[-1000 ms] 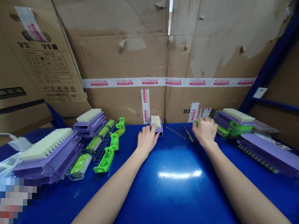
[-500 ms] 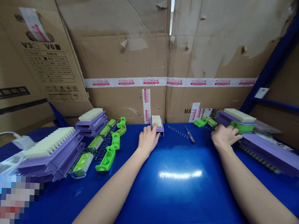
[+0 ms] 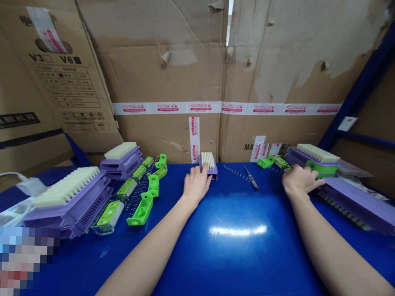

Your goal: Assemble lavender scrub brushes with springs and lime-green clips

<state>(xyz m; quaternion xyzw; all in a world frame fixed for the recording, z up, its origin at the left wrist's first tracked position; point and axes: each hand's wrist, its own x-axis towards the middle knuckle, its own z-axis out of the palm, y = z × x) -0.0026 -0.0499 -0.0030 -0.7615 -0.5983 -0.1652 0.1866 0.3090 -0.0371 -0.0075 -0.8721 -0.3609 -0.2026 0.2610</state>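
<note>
My left hand (image 3: 196,183) is closed around the near side of a small purple brush block (image 3: 214,173) with cream bristles (image 3: 207,160), which rests on the blue table near the cardboard. My right hand (image 3: 299,181) reaches to the right, just in front of a purple brush block (image 3: 297,156) with a green part (image 3: 324,169) on its side. Its outer fingers are spread, while the front fingertips are bent down and mostly hidden, so what they grip does not show. Left of that hand lie a green bracket (image 3: 266,162) and a green-and-clear piece (image 3: 280,163).
Between the hands lie a screwdriver (image 3: 251,178) and a thin spring (image 3: 234,172). Several green brackets (image 3: 141,210) and green-and-clear boxes (image 3: 109,216) line the left, beside purple brush blocks (image 3: 73,203). A purple brush block (image 3: 362,201) lies bristles down at right. Cardboard (image 3: 161,137) stands behind.
My right hand has moved right, away from the green bracket at the back, towards the purple brush block. My left hand has stayed on its brush block. The view has shifted slightly.
</note>
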